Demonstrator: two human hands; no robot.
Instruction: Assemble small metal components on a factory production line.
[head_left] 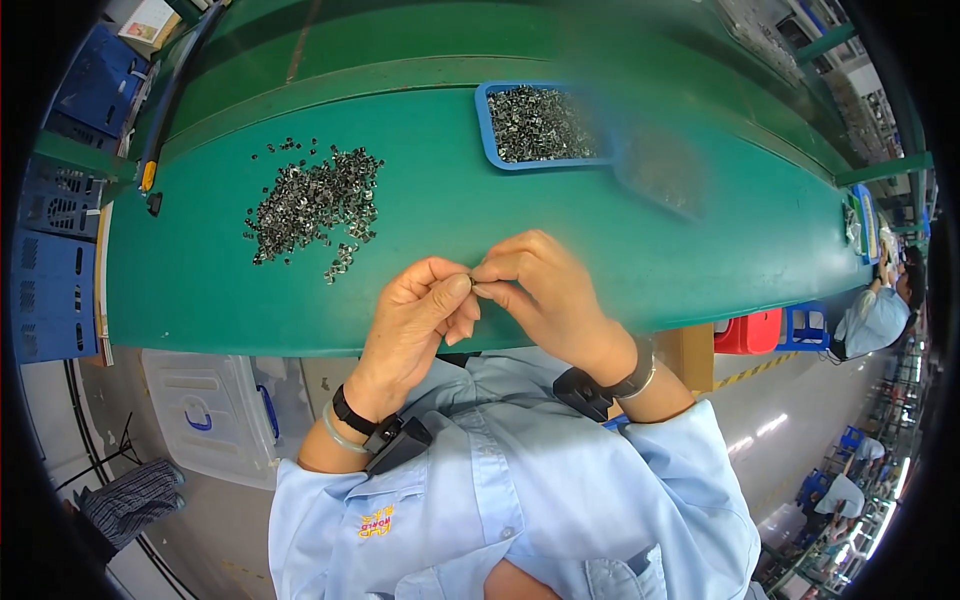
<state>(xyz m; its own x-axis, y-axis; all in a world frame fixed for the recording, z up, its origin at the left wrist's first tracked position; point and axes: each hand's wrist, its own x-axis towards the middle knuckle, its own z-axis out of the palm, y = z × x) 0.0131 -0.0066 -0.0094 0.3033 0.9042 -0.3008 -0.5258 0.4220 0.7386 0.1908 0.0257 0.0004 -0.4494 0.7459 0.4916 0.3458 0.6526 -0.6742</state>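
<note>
Both hands meet fingertip to fingertip above the near edge of the green table. My left hand (425, 305) is closed, thumb and index finger pinched on something tiny that the fingers mostly hide. My right hand (540, 295) pinches at the same spot, its thumb and index finger touching the left fingertips. Ahead and to the left lies a loose pile of small black and silver metal parts (315, 200), with a few strays around it. Beyond my right hand, a blue tray (490, 140) holds many similar small parts.
The green table (430, 200) runs across the view, backed by a green ledge. Blue crates (55, 290) stand at the left. Below the table are a clear plastic box (205, 405) and a red stool (750, 332). A person (870, 315) sits at the far right. A blur covers the tray's right side.
</note>
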